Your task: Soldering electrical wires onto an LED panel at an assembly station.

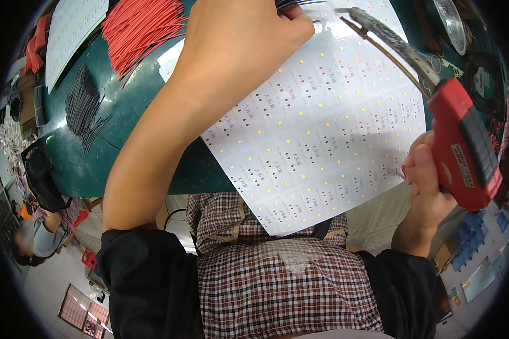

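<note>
A white sheet of LED circuit boards (pixel 333 141) lies slanted on the table, its near corner hanging over the edge. My left hand (pixel 266 34) reaches across the sheet's far left part. Its fingers are closed on thin black wires (pixel 302 3), partly cut off by the top of the view. At the sheet's right side my right hand (pixel 427 181) grips a red and black soldering gun (pixel 455 135). The gun's metal tip and thin feed tube point to the far left, close to the wires' ends. Whether the tip touches the board cannot be made out.
On the green table (pixel 136 164) lie a pile of red wires (pixel 138 34), a bundle of black wires (pixel 82 107) and more white sheets (pixel 73 37). A solder spool (pixel 483 82) and a metal dish (pixel 451 25) are at the far right. Another person (pixel 45 237) sits at left.
</note>
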Demonstrator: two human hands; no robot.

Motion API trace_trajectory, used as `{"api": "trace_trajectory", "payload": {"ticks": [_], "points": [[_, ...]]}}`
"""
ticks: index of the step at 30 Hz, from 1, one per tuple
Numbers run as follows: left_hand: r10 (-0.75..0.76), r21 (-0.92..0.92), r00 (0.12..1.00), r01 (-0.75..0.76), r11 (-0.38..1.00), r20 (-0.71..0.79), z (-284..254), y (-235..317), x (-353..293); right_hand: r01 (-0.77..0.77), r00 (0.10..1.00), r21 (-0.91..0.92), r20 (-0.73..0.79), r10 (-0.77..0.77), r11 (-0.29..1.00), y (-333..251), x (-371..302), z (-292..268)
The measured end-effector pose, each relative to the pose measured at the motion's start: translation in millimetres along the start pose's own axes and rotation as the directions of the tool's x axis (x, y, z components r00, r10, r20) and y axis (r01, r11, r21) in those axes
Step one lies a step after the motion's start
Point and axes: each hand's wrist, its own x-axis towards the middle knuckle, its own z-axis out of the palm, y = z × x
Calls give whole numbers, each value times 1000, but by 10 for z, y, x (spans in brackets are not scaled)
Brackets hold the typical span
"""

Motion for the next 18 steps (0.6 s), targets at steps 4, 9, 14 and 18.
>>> {"api": "trace_trajectory", "payload": {"ticks": [4,9,14,18], "points": [[-14,28,1000,14,999,2,-11,1,3,-34,998,42,-48,36,999,-30,21,-9],[-4,6,1000,4,1000,14,1,42,-11,-90,992,24,-91,92,996,-61,51,8],[247,58,958,-241,969,-146,55,-46,-33,-95,992,44,-79,98,995,-22,41,-43],[195,81,978,-188,979,-77,34,39,-9,-83,993,31,-86,85,996,-19,41,-34]]}}
